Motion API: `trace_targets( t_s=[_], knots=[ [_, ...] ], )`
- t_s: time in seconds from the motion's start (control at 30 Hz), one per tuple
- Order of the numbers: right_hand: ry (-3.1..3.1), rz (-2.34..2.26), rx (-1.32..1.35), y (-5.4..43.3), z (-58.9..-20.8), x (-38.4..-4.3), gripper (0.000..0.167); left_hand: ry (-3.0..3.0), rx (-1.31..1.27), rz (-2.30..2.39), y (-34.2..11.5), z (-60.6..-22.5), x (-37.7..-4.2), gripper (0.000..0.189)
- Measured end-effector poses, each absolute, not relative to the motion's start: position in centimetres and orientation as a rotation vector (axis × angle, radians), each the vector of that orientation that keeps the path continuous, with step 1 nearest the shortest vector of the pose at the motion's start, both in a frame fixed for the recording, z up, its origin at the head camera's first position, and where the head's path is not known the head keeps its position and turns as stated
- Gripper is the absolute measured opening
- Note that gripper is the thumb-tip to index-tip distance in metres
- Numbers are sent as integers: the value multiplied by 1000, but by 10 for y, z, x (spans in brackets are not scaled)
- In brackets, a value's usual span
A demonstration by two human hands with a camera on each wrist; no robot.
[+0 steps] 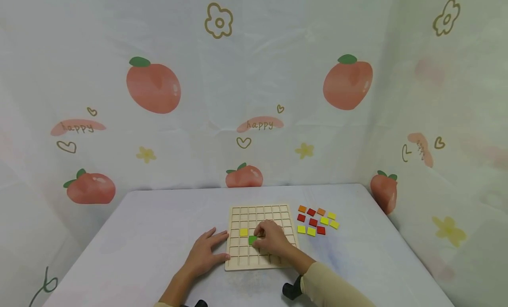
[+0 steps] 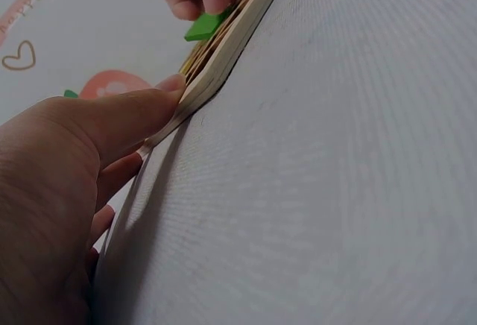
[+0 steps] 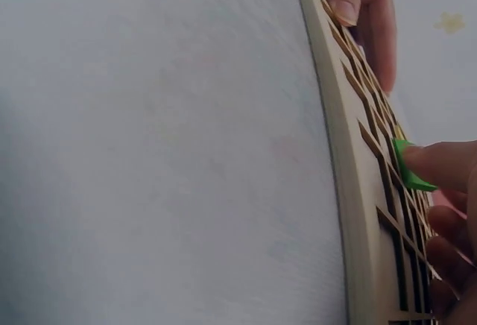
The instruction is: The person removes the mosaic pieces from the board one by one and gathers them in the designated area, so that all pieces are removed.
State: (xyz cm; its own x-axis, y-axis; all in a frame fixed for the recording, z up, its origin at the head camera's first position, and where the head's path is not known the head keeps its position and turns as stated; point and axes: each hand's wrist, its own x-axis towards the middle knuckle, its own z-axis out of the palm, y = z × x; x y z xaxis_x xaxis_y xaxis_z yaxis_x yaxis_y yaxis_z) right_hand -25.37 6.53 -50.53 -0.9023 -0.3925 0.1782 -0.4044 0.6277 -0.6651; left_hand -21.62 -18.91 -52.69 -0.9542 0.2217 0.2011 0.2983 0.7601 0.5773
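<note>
A pale wooden grid board (image 1: 238, 262) lies on the table, with a yellow square tile (image 1: 244, 232) in one of its cells. Between thumb and fingers, my right hand (image 1: 274, 238) pinches a green square tile (image 1: 252, 240), one column right of the yellow tile and a row nearer me. From the right wrist view, the green tile (image 3: 414, 170) is tilted above the grid, with the thumb against it. My left hand (image 1: 206, 253) rests at the board's left edge, fingers spread. In the left wrist view its thumb (image 2: 145, 112) touches the board's rim.
Right of the board lie several loose tiles: red ones (image 1: 313, 222), yellow ones (image 1: 311, 231) and orange ones (image 1: 302, 208). The white table (image 1: 166, 227) extends to both sides. Behind it hangs a white printed curtain (image 1: 198, 86) with fruit and flower drawings.
</note>
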Motion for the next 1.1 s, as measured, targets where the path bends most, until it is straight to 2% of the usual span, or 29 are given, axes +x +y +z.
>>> trace_targets(
  t_s=[0.17,0.53,1.1],
  knots=[
    [-2791,1299,708,60,-507,-250,19,-2841,-421,-965,-190,-527,-217,68],
    [-2737,1292,780,56,-505,-244,15,-2825,-440,-958,-190,-527,-215,66],
    [-2629,1232,801,82,-484,-245,11,-2838,-416,-955,-189,-526,-216,66]
  ],
)
